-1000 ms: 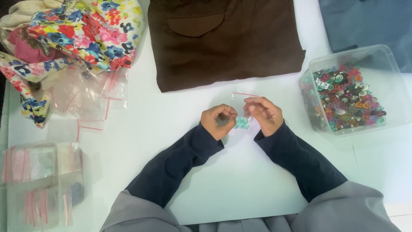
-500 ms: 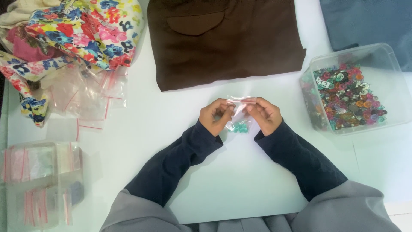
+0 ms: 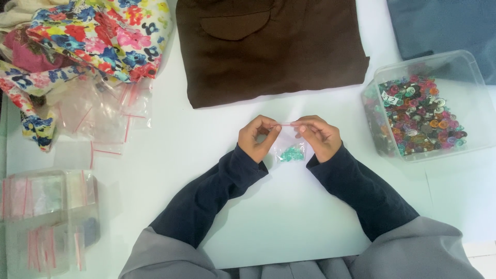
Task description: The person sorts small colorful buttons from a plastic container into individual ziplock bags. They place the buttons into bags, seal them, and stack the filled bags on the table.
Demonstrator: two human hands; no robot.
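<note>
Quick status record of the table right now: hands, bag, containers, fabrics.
left hand: pinches the bag's red strip
right hand: pinches the same strip
small clear bag: between the hands, teal buttons inside
button tub: right, mixed colours
brown garment: above the hands
floral fabric: upper left
empty bags: left, loose

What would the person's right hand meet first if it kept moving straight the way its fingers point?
Probably the left hand: the right hand points leftward along the small clear bag held between them.
</note>
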